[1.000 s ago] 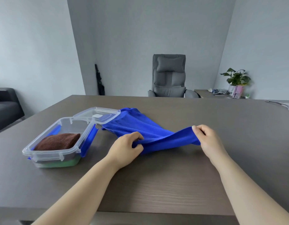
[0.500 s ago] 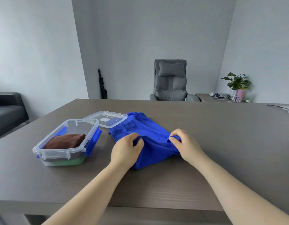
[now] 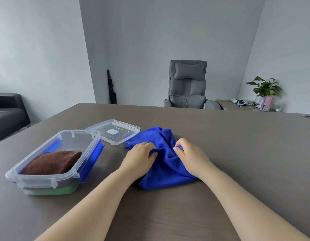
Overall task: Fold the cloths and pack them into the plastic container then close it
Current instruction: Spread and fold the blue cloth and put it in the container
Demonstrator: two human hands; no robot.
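A blue cloth [image 3: 165, 173] lies bunched on the brown table [image 3: 237, 153] in front of me. My left hand [image 3: 139, 157] grips its left side and my right hand [image 3: 190, 154] pinches a fold on its right side; the two hands are close together. To the left stands the clear plastic container [image 3: 67, 174] with blue clips, open, holding a folded brown cloth [image 3: 51, 162] on top of a green one [image 3: 53, 191]. Its clear lid [image 3: 114, 132] lies on the table behind it, touching the blue cloth's far left corner.
A grey office chair [image 3: 188, 86] stands behind the table's far edge. A dark sofa [image 3: 8, 112] is at the left, a potted plant [image 3: 264, 87] and cables on a side desk at the right. A black folded umbrella [image 3: 111, 87] leans in the wall corner.
My hands have brought the stretched blue cloth together and carried its near edge away from me over the rest. The cloth went from spread wide to a narrow bunched fold.
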